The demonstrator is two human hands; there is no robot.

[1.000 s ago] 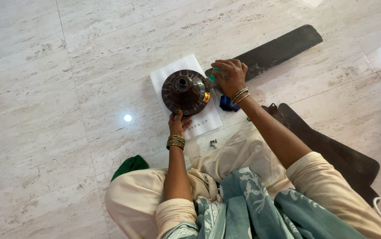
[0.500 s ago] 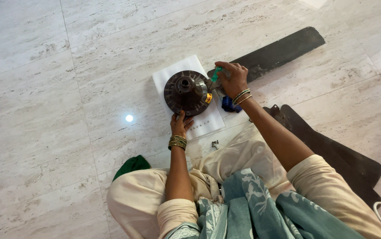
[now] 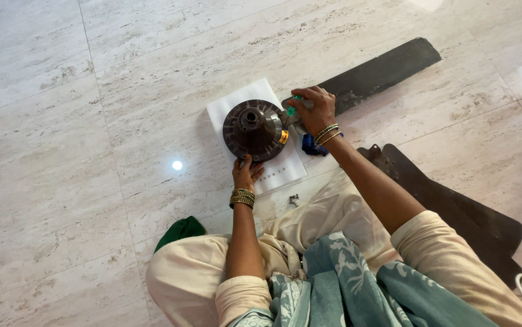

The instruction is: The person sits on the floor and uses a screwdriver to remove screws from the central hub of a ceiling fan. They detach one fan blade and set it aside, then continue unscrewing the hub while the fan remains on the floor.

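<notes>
Down on the marble floor, my left hand presses its fingers against the fan motor housing at its six o'clock edge; the housing sits on a white paper sheet; my right hand, at the housing's three o'clock, has its fingers clamped on a green-handled screwdriver whose tip meets the housing's rim; a dark fan blade stretches off toward two o'clock; small screws lie near my knee at five o'clock.
</notes>
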